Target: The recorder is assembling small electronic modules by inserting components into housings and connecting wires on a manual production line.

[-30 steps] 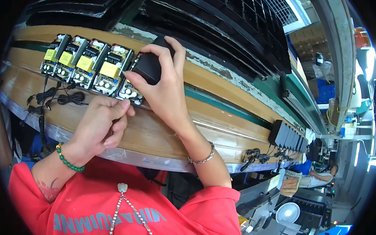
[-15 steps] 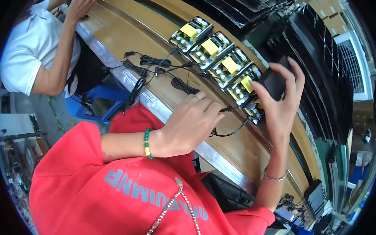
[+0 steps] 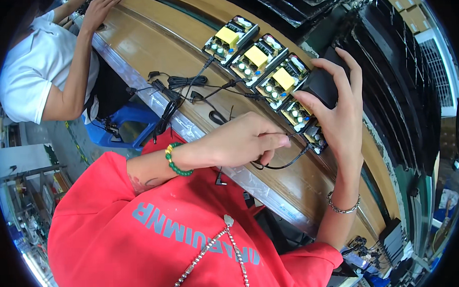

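A row of several open circuit boards in black half-cases, with yellow transformers, runs along the bench; one board (image 3: 284, 79) lies beside my right hand. My right hand (image 3: 341, 96) grips a black plastic case cover (image 3: 324, 84) between thumb and fingers, tilted over the board (image 3: 295, 112) second from the near end and partly hiding it. My left hand (image 3: 249, 138) is closed in a pinch at that board's cable end, where a dark cable shows at the fingertips. Below my left wrist hangs a black plug (image 3: 220, 180). Another black cable (image 3: 286, 164) curves to the nearest board (image 3: 315, 136).
Coiled black cables (image 3: 187, 81) lie to the left on the wooden bench (image 3: 145, 32). A person in a white shirt (image 3: 45, 69) sits at the far left by a blue stool (image 3: 130, 124). Stacked black sheets (image 3: 389, 82) stand along the right. A black ridged block (image 3: 392, 239) lies at lower right.
My right hand has moved the case cover left and lower over the board. My left hand has shifted right along the cable, and a plug now hangs below its wrist.
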The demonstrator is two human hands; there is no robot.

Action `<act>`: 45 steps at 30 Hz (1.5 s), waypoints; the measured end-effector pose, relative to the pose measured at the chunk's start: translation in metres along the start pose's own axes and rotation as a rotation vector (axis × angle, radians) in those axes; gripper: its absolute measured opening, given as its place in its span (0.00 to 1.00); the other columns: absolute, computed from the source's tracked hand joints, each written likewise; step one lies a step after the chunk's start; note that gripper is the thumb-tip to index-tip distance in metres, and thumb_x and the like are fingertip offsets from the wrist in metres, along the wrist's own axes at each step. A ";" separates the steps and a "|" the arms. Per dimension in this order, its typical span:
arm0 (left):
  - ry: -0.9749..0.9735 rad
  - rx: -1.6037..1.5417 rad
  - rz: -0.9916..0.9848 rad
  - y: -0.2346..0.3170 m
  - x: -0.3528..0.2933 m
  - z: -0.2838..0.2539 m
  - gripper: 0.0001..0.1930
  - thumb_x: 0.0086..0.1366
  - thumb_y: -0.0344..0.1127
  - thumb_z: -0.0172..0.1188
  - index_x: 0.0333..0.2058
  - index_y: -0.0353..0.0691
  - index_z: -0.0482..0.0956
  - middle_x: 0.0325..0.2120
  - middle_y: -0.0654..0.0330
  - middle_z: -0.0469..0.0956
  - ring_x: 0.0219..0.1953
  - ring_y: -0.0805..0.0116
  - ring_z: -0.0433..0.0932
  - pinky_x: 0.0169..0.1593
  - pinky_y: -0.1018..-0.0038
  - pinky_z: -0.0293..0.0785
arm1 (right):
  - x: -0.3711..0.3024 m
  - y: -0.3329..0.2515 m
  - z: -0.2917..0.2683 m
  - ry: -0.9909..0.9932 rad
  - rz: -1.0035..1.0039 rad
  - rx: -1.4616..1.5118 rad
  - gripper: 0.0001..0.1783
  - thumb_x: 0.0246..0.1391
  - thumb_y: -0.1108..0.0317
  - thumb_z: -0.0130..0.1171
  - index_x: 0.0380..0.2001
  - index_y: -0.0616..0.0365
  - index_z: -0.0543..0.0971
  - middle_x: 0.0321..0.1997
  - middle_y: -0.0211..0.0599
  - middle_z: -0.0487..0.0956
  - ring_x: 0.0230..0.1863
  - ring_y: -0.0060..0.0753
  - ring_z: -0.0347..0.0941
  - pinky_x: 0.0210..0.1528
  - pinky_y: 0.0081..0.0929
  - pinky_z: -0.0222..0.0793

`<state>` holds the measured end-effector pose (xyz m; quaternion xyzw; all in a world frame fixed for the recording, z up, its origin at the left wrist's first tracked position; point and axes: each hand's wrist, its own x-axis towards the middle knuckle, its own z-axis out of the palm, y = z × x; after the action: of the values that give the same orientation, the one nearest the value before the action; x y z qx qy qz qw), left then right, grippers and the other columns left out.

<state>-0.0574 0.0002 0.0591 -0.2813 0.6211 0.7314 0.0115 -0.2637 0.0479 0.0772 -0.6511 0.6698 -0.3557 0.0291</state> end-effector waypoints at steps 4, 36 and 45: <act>-0.171 -0.385 -0.035 -0.010 0.006 -0.007 0.20 0.76 0.44 0.54 0.38 0.31 0.83 0.18 0.65 0.74 0.22 0.79 0.69 0.28 0.76 0.66 | -0.002 0.002 0.000 0.013 0.000 0.002 0.31 0.41 0.64 0.79 0.51 0.49 0.79 0.68 0.51 0.64 0.65 0.60 0.66 0.61 0.49 0.71; 0.361 -0.219 -0.108 0.015 0.010 0.027 0.16 0.77 0.39 0.53 0.35 0.30 0.79 0.12 0.67 0.68 0.11 0.78 0.62 0.18 0.75 0.60 | -0.006 0.004 0.004 0.019 0.012 -0.017 0.29 0.45 0.63 0.78 0.52 0.48 0.80 0.69 0.54 0.62 0.67 0.61 0.64 0.62 0.51 0.69; 1.006 0.637 0.695 -0.036 -0.016 0.021 0.10 0.70 0.32 0.61 0.37 0.28 0.76 0.35 0.49 0.75 0.27 0.59 0.80 0.27 0.69 0.74 | -0.005 -0.007 0.003 0.100 -0.059 -0.121 0.29 0.47 0.61 0.77 0.54 0.46 0.80 0.69 0.53 0.62 0.69 0.60 0.60 0.64 0.51 0.67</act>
<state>-0.0396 0.0329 0.0350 -0.3540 0.7898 0.2550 -0.4310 -0.2553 0.0521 0.0761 -0.6527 0.6710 -0.3475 -0.0544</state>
